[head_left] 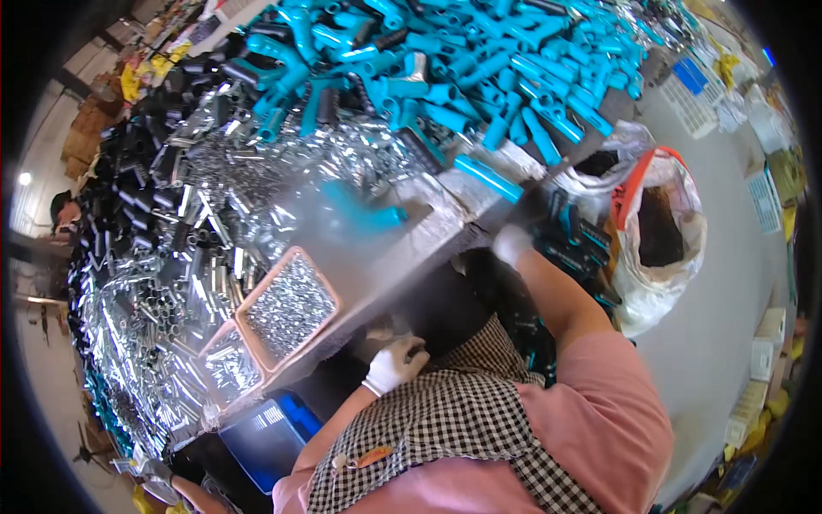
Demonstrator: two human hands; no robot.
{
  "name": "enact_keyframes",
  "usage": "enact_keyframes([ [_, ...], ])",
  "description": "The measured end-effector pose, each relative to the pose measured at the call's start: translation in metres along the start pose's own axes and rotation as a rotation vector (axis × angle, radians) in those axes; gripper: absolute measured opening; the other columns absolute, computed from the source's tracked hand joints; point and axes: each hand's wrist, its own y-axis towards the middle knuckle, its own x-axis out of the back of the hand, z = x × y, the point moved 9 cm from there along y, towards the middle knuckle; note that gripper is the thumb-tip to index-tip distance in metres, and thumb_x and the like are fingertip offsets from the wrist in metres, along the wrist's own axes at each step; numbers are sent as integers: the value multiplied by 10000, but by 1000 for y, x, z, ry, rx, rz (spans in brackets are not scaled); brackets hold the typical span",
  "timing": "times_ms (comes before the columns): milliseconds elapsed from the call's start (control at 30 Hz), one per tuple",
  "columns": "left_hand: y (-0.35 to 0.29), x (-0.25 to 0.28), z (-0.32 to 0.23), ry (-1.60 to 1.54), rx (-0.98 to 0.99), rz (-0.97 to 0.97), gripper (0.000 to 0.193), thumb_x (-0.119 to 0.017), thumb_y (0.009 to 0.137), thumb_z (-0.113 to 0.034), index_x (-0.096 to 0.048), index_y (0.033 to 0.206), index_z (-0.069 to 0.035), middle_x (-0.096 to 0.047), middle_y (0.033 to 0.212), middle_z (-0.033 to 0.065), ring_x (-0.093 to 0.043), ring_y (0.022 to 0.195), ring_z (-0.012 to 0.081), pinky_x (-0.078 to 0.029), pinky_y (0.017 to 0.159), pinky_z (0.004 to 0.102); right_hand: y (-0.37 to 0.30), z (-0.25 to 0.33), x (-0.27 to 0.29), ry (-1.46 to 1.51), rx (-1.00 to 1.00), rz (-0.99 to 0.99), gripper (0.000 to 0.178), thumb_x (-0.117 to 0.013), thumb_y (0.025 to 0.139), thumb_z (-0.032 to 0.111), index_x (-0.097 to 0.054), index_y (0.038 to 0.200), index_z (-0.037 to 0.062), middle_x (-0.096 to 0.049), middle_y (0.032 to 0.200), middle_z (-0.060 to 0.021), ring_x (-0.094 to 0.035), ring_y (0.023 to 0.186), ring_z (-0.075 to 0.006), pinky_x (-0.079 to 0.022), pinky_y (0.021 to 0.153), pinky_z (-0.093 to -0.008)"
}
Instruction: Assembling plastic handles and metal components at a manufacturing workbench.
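My left hand (396, 364), in a white glove, is low in front of my checked apron (428, 403), below the table edge. Its fingers are curled; whatever may be in them is hidden. My right hand (512, 244), also gloved, reaches out past the table's front edge, beside a heap of black plastic parts (569, 244). It is smeared and its fingers do not show. A curved teal plastic piece (364, 212) lies near the edge, blurred. Close by, a straight teal tube (488, 177) rests on the table rim (428, 230).
Teal plastic tubes (479, 68), shiny metal pieces (205, 231) and black parts (141, 188) cover the table. Two pink trays (340, 301) hold small metal pieces. A white sack (634, 295) stands right, a blue bin (257, 454) lower left. Another person's hand (158, 480) works at far left.
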Motion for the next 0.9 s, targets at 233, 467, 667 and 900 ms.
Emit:
enact_keyframes([
  [233,-22,2,22,-71,65,-92,345,-618,887,-343,-660,1095,-71,-679,1020,183,-660,936,346,-526,836,411,21,-5,-5,377,23,-255,466,-558,883,455,-679,1155,98,-645,1203,-171,-609,1121,-364,-487,955,-452],
  [467,-22,-13,26,-94,155,0,402,-581,901,-389,-639,1138,-70,-672,1065,204,-651,954,375,-515,854,438,31,-38,-29,625,231,-600,391,-522,948,227,-562,1304,70,-560,1347,-165,-520,1249,-319,-396,1073,-425],
  [667,-8,-26,39,-183,153,45,409,-584,904,-400,-647,1153,-81,-673,1051,211,-653,969,370,-504,869,433,88,-120,-116,-81,-101,-58,501,-586,866,339,-566,1322,134,-554,1353,-163,-497,1272,-336,-381,1080,-422],
  [900,-1,17,18,-148,160,-68,378,-601,876,-381,-661,1095,-79,-680,983,214,-652,889,395,-514,807,470,87,-129,-90,775,81,81,400,-659,863,175,-599,1242,63,-620,1220,-95,-581,1089,-247,-468,922,-367],
])
